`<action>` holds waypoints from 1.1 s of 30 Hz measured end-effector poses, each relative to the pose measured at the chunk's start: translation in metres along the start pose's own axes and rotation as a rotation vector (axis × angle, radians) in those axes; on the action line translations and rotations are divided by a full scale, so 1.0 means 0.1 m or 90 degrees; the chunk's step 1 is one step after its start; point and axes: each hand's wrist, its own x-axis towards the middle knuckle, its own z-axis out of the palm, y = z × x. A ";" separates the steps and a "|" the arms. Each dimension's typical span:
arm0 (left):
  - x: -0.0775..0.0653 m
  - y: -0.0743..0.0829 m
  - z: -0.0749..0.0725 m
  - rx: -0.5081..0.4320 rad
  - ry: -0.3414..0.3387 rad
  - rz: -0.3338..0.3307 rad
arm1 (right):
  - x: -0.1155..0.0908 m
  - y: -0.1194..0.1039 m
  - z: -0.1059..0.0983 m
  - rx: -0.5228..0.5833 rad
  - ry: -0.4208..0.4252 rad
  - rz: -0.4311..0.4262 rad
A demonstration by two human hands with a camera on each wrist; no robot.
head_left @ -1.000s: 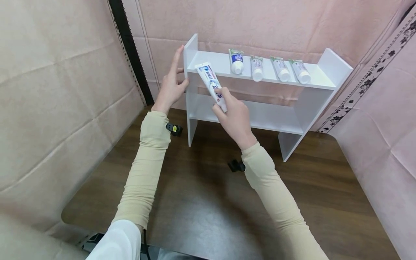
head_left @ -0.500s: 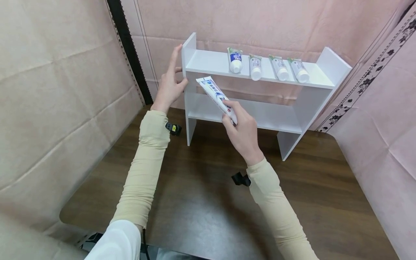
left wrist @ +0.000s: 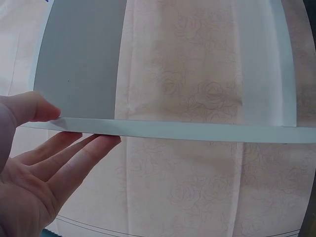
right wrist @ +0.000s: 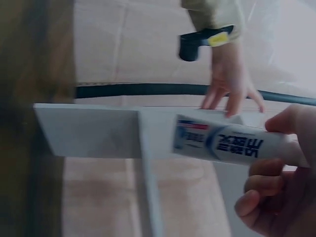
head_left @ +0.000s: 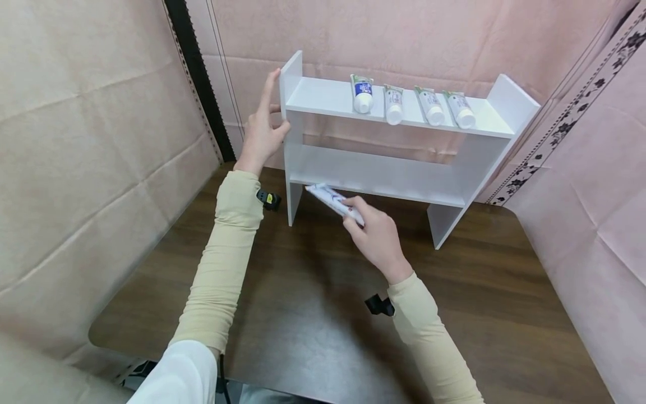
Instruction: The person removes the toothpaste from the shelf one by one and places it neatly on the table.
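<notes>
Pinching the white shelf [head_left: 373, 171] by its side panel [head_left: 291, 81] with left hand [head_left: 261, 137], likely for steadiness; in front, gripping toothpaste tube [head_left: 329, 199] near cap [right wrist: 295, 153] with right hand [head_left: 377, 237].

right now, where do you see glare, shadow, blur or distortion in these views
Head view: pale glare and dark shadow on the brown tabletop, held toothpaste tube slightly blurred; left wrist view: dim, white shelf unit with bowed edges; right wrist view: hazy, tabletop blurred.

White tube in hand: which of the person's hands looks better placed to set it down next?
Probably the right hand: it holds the white tube, while the left hand pinches one side of the white shelf.
</notes>
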 end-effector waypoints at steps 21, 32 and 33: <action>0.00 0.02 0.05 0.011 0.023 0.009 | -0.49 0.26 0.62 -0.059 -0.230 0.115; -0.01 0.05 0.07 0.038 0.056 -0.014 | -0.56 0.09 0.85 -0.176 -0.240 0.086; -0.01 0.05 0.08 0.039 0.056 -0.015 | -0.57 0.08 0.86 -0.184 -0.246 0.085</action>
